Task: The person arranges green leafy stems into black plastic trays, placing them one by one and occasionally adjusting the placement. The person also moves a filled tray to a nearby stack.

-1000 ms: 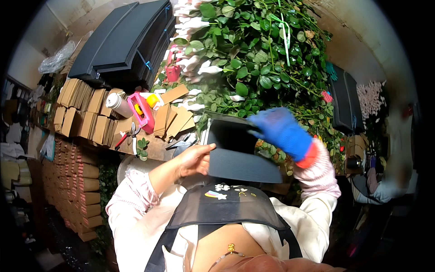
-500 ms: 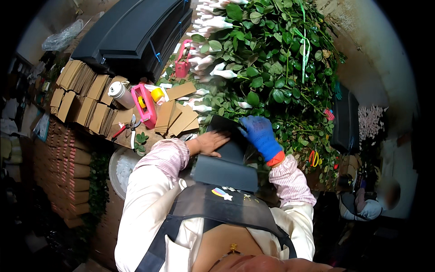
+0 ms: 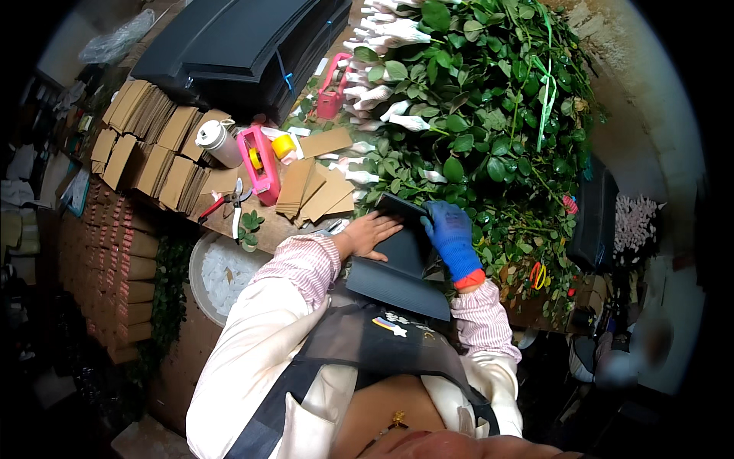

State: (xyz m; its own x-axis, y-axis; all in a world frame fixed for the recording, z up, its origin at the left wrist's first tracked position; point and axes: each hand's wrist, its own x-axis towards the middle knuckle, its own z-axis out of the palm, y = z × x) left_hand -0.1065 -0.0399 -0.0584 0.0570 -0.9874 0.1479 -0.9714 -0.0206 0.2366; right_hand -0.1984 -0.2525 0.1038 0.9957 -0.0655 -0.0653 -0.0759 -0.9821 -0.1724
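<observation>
A black sheet (image 3: 409, 251) lies in front of me at the table's near edge, its near part curving over toward my apron. Its far edge is bent up into a narrow raised strip. My left hand (image 3: 373, 232), bare, rests flat on the sheet's left side with fingers stretched out. In a blue knitted glove with an orange cuff, my right hand (image 3: 449, 228) has its fingers closed at the right end of the raised strip. Just beyond are leafy flower stems (image 3: 489, 115), their heads in white net sleeves (image 3: 401, 32).
On the left stand a pink tape dispenser (image 3: 260, 170), a white bottle (image 3: 219, 144), pruning shears (image 3: 238, 200), loose cardboard pieces (image 3: 325, 195) and cardboard stacks (image 3: 157, 168). Behind them is a pile of black sheets (image 3: 229, 53). A white tub (image 3: 196, 279) sits below. Yellow-handled scissors (image 3: 540, 275) lie right.
The sheet's far edge has been bent up toward me into a raised strip. My right hand has shifted to that strip's right end. The whole view has moved slightly.
</observation>
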